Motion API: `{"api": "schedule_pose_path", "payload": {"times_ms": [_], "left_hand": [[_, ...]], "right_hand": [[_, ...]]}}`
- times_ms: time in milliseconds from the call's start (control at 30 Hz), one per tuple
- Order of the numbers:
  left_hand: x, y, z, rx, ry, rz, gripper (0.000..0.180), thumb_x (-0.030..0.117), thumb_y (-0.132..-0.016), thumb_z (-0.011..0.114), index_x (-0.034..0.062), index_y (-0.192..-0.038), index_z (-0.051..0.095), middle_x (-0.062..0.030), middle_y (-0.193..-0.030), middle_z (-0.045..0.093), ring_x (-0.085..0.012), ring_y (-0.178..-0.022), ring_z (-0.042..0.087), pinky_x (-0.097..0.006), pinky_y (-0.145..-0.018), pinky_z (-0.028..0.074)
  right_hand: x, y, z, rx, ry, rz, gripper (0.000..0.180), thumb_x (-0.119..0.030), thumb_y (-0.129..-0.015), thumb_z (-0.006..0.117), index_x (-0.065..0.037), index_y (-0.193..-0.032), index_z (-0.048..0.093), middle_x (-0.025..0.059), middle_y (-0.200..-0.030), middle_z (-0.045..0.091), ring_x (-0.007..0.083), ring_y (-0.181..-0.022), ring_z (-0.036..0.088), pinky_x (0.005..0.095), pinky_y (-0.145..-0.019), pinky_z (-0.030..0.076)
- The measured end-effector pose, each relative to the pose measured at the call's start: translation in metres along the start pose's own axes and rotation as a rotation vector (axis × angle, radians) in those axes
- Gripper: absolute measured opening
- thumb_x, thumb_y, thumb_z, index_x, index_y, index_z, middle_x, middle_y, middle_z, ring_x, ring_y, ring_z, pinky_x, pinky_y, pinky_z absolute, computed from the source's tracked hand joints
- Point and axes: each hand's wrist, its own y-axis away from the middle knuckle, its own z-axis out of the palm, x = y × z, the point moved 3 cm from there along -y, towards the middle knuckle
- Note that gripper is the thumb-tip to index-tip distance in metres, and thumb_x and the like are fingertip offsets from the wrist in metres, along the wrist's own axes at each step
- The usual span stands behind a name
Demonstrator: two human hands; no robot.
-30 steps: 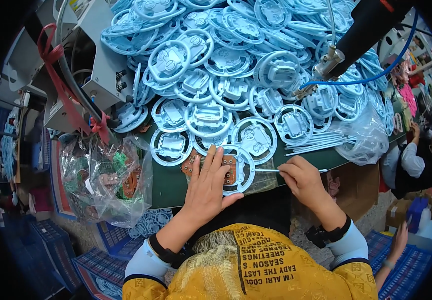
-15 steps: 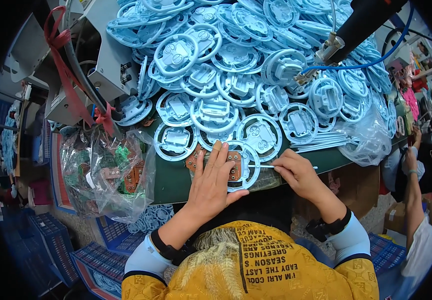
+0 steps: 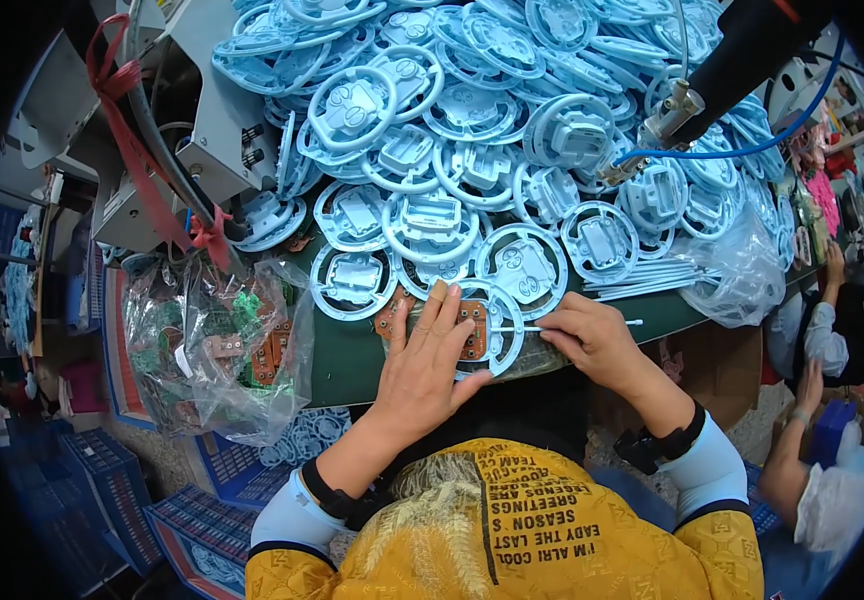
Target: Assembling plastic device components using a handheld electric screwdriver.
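My left hand lies with stretched fingers over a brown circuit board and a light blue plastic steering-wheel-shaped ring, pressing on them at the table's near edge. Its thumb is spread toward the ring's near rim, and one fingertip is wrapped in tan tape. To the right, my right hand pinches a thin pale rod. One end of the rod reaches over the ring's right rim toward the board; the other sticks out beyond my hand. More brown board shows left of my fingers.
A large heap of light blue wheel parts covers the green table. Several pale rods lie beside a clear plastic bag. At left hangs a bag of circuit boards. A black machine arm overhangs the right side. Another person's arm is at far right.
My right hand and the rod have shifted slightly left, and the rod reaches farther over the ring. My left hand stays nearly in place. The other person's arm at far right has moved.
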Motion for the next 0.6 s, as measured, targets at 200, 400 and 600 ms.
{"api": "schedule_pose_path", "payload": {"times_ms": [200,400,600], "left_hand": [[-0.0002,0.0039,-0.0022,0.004,-0.071,0.025,0.055,0.019,-0.082,0.074,0.0022,-0.129,0.052,-0.0200,-0.151,0.040,-0.0349,-0.143,0.035,-0.057,-0.114,0.020],[-0.0029,0.0073,0.0009,0.016,-0.006,0.001,0.064,0.023,-0.079,0.078,0.0059,-0.134,0.051,-0.0179,-0.153,0.039,-0.0359,-0.143,0.034,-0.057,-0.115,0.019],[-0.0027,0.0076,0.0007,0.020,-0.021,0.007,0.068,0.026,-0.075,0.081,0.0060,-0.133,0.051,-0.0175,-0.152,0.039,-0.0358,-0.143,0.034,-0.058,-0.114,0.019]], "right_hand": [[-0.0015,-0.0015,0.0058,0.053,0.049,-0.074,0.014,-0.006,-0.079,0.073,-0.007,-0.093,0.069,0.0060,-0.084,0.060,0.0258,-0.081,0.060,0.0358,-0.067,0.050],[0.0000,0.0007,0.0080,0.083,0.059,-0.100,0.016,-0.004,-0.077,0.074,-0.005,-0.092,0.069,0.0062,-0.084,0.059,0.0261,-0.082,0.059,0.0359,-0.067,0.049],[-0.0041,0.0007,0.0078,0.114,0.073,-0.117,0.019,-0.003,-0.075,0.075,-0.006,-0.093,0.068,0.0065,-0.084,0.058,0.0260,-0.080,0.058,0.0363,-0.067,0.049]]}}
